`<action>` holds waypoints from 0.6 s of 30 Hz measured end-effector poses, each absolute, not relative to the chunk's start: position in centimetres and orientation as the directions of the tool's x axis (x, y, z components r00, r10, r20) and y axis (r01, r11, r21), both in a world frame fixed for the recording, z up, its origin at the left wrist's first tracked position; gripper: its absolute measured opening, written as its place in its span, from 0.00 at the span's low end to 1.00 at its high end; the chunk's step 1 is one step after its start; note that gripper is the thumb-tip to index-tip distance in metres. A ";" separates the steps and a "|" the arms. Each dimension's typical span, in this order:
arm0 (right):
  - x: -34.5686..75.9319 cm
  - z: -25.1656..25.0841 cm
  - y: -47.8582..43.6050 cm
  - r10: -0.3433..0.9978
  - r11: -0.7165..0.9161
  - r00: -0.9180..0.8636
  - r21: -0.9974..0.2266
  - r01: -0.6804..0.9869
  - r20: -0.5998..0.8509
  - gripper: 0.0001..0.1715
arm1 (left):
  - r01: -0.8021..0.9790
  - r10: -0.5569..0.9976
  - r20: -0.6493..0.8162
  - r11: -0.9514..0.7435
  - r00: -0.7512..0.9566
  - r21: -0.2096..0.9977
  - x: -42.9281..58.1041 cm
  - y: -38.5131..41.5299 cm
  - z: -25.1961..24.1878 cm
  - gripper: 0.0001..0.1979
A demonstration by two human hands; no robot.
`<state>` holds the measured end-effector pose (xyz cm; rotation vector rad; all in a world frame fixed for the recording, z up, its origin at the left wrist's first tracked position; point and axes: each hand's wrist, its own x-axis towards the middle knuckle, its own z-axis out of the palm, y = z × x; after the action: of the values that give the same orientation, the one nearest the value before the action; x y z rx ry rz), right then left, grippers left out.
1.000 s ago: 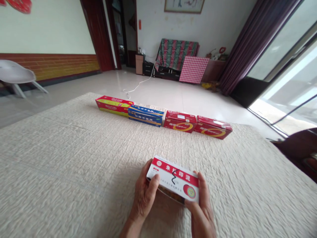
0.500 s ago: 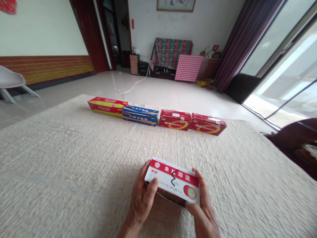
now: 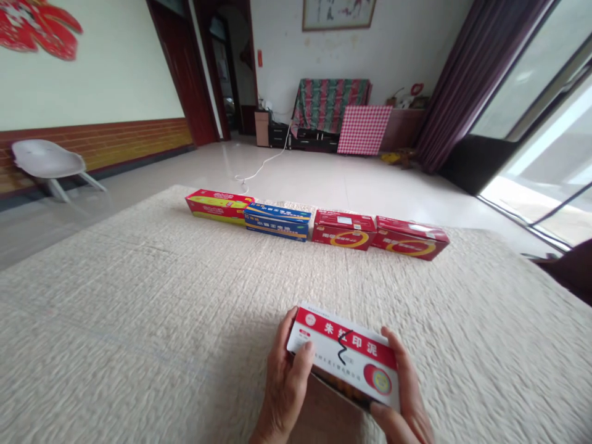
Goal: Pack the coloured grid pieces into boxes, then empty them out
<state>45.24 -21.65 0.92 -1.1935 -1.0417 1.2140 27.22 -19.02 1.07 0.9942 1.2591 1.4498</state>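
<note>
Box (image 3: 345, 357) is in both your hands, held over the cloth (image 3: 152, 296) on your side of the row. Compared with half a second ago, your view has swung a bit: pretty much everything sits further right in frame, and you get more of the chair (image 3: 49, 160) and the red wall decoration (image 3: 50, 31) on the left. Your grip looks the same as before, and the row hasn't changed order.

Counts, for what it's worth: two hands, one box between them. Your left hand (image 3: 289, 376) has its fingers clamped on the left end, thumb on the printed face; your right hand (image 3: 411, 404) clamps the right end, thumb at the near corner. Row's got four: one red-and-yellow box (image 3: 217, 209), one blue box (image 3: 277, 225), then two red boxes (image 3: 343, 233). Plus one chair, over by the wall.
</note>
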 end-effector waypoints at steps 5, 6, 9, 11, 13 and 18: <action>44.0 2.0 -21.7 0.987 -0.090 0.115 -0.975 -0.205 -0.115 0.47 | -0.132 0.974 -0.019 -0.012 -0.227 0.991 26.6 -19.4 1.5 0.30; 43.8 2.3 -21.8 0.984 -0.096 0.127 -0.978 -0.186 -0.121 0.46 | -0.136 0.973 -0.022 -0.010 -0.231 0.991 26.5 -19.4 1.7 0.31; 43.4 3.2 -21.9 0.980 -0.102 0.161 -0.989 -0.108 -0.119 0.45 | -0.166 0.980 -0.003 -0.030 -0.197 0.986 26.2 -19.3 2.0 0.31; 43.4 3.6 -22.0 0.977 -0.112 0.173 -0.992 -0.060 -0.121 0.45 | -0.197 0.990 0.029 -0.056 -0.136 0.979 26.0 -19.2 2.1 0.32; 43.5 3.9 -22.0 0.977 -0.118 0.179 -0.993 -0.014 -0.119 0.44 | -0.216 0.995 0.048 -0.067 -0.088 0.974 25.9 -19.2 2.2 0.34; 43.7 4.6 -21.9 0.974 -0.094 0.213 -0.994 0.061 -0.079 0.41 | -0.223 0.999 0.044 -0.048 -0.021 0.974 25.4 -19.5 2.3 0.36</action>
<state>43.69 -21.90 4.58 -1.4179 -1.0579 1.0783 25.43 -19.49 2.34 1.0662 1.0301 1.3533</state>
